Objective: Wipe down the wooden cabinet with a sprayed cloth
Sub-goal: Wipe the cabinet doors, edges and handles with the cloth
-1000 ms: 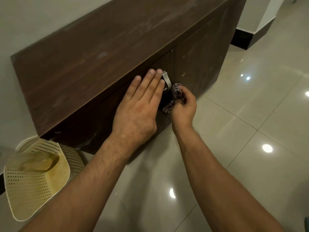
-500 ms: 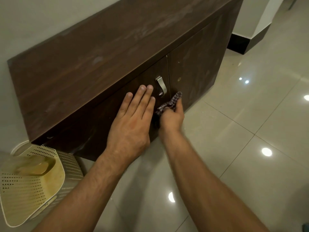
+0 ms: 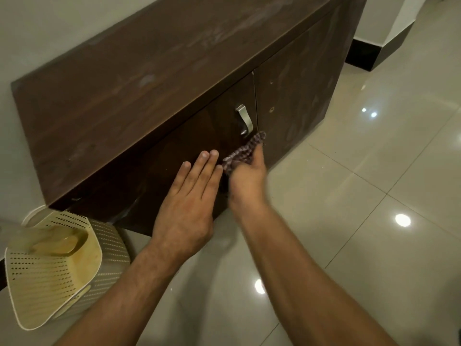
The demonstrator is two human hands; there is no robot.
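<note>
- Now, closest to you, your two forearms reach forward over the glossy tiled floor [image 3: 349,221], which gives wide free room to your right and behind the hands.
- At your left, a perforated cream basket [image 3: 50,275] stands on the floor, just beside the lower left end of the wooden cabinet [image 3: 149,78].
- Your left hand [image 3: 185,203] lies flat with fingers straight and together on the left door; compared with half a second ago it sits a little lower, farther from the handle.
- Your right hand [image 3: 247,181] is closed around the checkered cloth [image 3: 245,152] and presses it to the door just below the metal handle [image 3: 244,119], near the gap between the two doors; it stays almost where it was, and it is blurred.
- Farther, the cabinet top shows pale smears, and its right edge ends before the dark skirting [image 3: 361,54].
</note>
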